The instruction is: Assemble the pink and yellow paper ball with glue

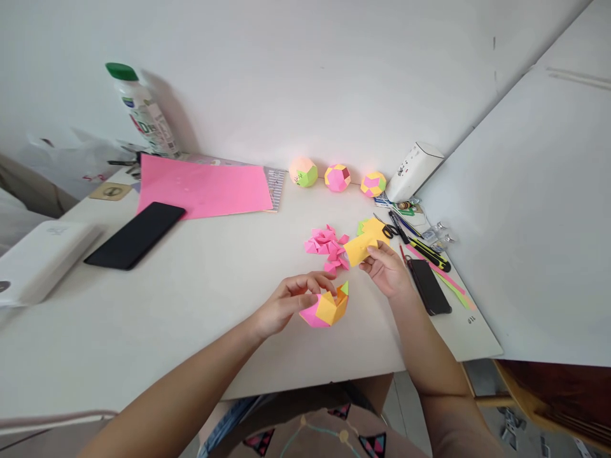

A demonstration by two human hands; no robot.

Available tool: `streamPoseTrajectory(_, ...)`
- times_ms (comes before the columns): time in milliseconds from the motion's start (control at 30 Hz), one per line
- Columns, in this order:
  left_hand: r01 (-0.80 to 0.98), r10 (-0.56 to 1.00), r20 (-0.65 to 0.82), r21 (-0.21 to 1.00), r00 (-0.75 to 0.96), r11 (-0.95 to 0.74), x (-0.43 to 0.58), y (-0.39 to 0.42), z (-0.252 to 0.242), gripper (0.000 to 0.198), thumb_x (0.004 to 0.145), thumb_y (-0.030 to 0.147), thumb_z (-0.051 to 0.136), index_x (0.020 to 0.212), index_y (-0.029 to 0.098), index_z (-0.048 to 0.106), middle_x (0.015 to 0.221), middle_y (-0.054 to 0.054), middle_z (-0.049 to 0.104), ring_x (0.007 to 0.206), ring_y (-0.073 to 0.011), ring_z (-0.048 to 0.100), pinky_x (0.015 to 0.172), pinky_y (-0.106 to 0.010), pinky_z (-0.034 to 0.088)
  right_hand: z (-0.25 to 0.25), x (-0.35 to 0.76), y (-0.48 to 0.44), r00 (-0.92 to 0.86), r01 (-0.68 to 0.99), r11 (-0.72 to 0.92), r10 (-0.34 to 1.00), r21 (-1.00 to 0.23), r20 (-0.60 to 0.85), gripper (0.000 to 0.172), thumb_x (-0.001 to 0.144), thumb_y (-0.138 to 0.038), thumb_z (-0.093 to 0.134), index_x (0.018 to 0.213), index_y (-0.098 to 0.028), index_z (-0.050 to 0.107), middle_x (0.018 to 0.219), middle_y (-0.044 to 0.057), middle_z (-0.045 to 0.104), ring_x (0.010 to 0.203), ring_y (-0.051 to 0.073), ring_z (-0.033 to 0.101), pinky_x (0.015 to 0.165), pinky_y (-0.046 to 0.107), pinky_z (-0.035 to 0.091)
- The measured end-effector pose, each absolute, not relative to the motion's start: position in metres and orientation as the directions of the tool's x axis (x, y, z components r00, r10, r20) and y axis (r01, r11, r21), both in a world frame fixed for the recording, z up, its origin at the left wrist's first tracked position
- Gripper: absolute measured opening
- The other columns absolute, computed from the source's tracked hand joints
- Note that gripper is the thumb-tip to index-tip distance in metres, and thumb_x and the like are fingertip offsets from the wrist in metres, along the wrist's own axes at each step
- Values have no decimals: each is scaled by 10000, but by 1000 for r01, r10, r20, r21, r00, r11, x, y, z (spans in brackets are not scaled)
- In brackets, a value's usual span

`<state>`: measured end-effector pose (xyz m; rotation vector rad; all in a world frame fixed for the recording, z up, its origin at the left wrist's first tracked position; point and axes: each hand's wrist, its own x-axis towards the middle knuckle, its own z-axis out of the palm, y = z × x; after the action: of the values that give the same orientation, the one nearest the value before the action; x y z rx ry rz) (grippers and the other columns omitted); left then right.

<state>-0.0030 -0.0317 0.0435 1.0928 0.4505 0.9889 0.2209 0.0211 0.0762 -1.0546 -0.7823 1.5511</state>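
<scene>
My left hand [296, 298] is closed on a partly built folded-paper ball [329, 310] in pink and orange, with a green point on its right side. The thumb lies on its rim, and some fingertips are hidden behind or inside it. Between thumb and fingers, my right hand [386, 270] pinches a yellow-orange paper piece [359, 249], up and to the right of the ball. Behind the hands lies a heap of folded pink paper pieces [326, 242]. More yellow paper [375, 226] and a bit of green paper rest just beyond the right hand.
Three finished paper balls [337, 178] line the wall. Black scissors [390, 230], a yellow-black cutter [429, 254] and a dark phone [428, 286] are at the right. Leftward are pink sheets [205, 187], a black tablet-like slab [136, 235], a white device [45, 261] and a green-capped bottle [146, 117].
</scene>
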Motion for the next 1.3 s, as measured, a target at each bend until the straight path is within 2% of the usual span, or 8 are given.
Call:
streamPoseTrajectory(167,-410,829,180,910,530,65,-4,-32,43,145,804,212,603,661,190,592,1141,-61,667,1351,-275,333,1091,-466,234,68,209,16,-137,-291,-300,953,-909,-270,235,614,-260,786,737,-184,601,646,-29,652,543,89,592,453,184,456)
streamPoseTrajectory(533,-318,902,81,946,424,64,-4,-34,41,169,812,267,622,673,176,594,1284,-86,581,1247,-294,461,1025,-440,332,47,196,12,-274,-223,-298,933,-928,-234,301,719,-430,704,846,-193,569,712,1,646,628,134,636,457,201,417)
streamPoseTrajectory(600,-289,926,69,956,370,44,-7,-32,43,177,811,278,619,666,182,593,1294,-80,574,1264,-300,443,1017,-435,343,45,199,16,-219,-125,-207,959,-970,-177,330,767,-500,628,864,-192,560,791,26,655,652,142,638,466,214,422)
streamPoseTrajectory(667,-267,943,64,963,327,27,-11,-30,46,197,807,288,621,642,185,583,1305,-71,566,1281,-304,421,1011,-430,350,41,203,20,-109,146,-90,988,-985,-106,335,800,-515,570,853,-184,569,808,33,646,648,134,612,493,226,421)
streamPoseTrajectory(767,-237,954,54,971,296,18,-14,-28,49,215,801,301,622,625,189,570,1330,-70,547,1298,-311,395,997,-430,364,30,204,22,-45,513,6,999,-859,-19,312,787,-482,590,750,-173,610,726,24,608,656,142,559,569,261,416)
streamPoseTrajectory(933,-209,946,88,978,313,-22,-17,-25,48,191,804,288,616,642,196,576,1332,-68,542,1292,-297,402,1023,-424,342,16,196,20,-108,773,111,993,-624,43,172,764,-343,648,748,-172,650,826,39,568,700,146,531,631,284,405)
streamPoseTrajectory(1033,-199,935,107,979,338,-40,-18,-24,46,181,811,278,611,653,198,574,1337,-60,538,1292,-286,407,1051,-426,311,18,193,18,-145,816,147,988,-559,47,103,785,-262,623,733,-179,656,823,35,535,738,148,531,659,277,411)
streamPoseTrajectory(1300,-250,917,155,966,367,-64,-23,-18,44,181,810,240,613,641,191,568,1352,-54,531,1310,-282,397,1082,-438,281,38,201,8,-171,845,117,984,-522,-56,188,737,-342,667,798,-185,583,667,16,589,623,162,522,556,273,341)
